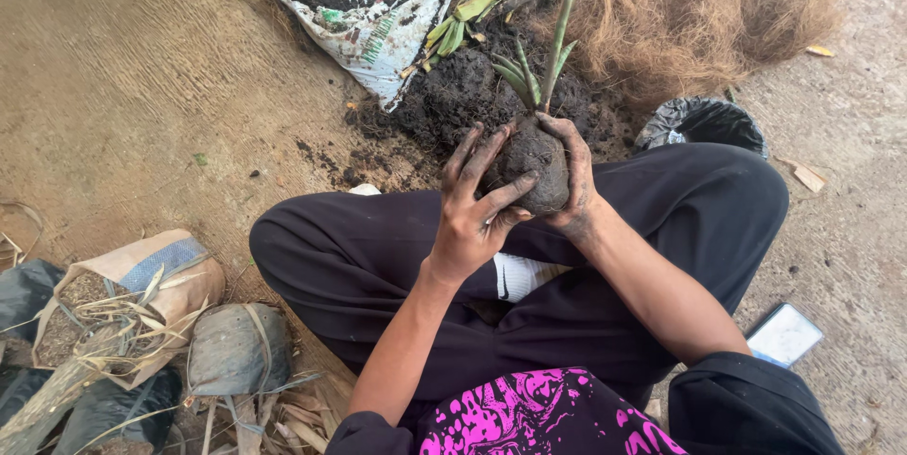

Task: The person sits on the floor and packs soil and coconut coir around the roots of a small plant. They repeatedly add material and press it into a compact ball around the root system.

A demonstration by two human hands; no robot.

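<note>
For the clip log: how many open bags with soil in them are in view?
2. A white printed bag lies top centre beside the soil pile; a tan sack sits lower left. Others may be hidden among the dark wrappings there.

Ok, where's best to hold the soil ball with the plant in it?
Likely cup the soil ball from both sides and underneath, as the left hand and right hand do now. It is round and crumbly, and the thin stem rising from its top looks too weak to grip.

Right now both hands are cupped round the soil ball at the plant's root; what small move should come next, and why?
Probably keep pressing and turn the soil ball a little. The left hand and right hand wrap its sides, the plant stands upright from it, and the surface looks lumpy. The coir fibre pile lies just beyond.
</note>
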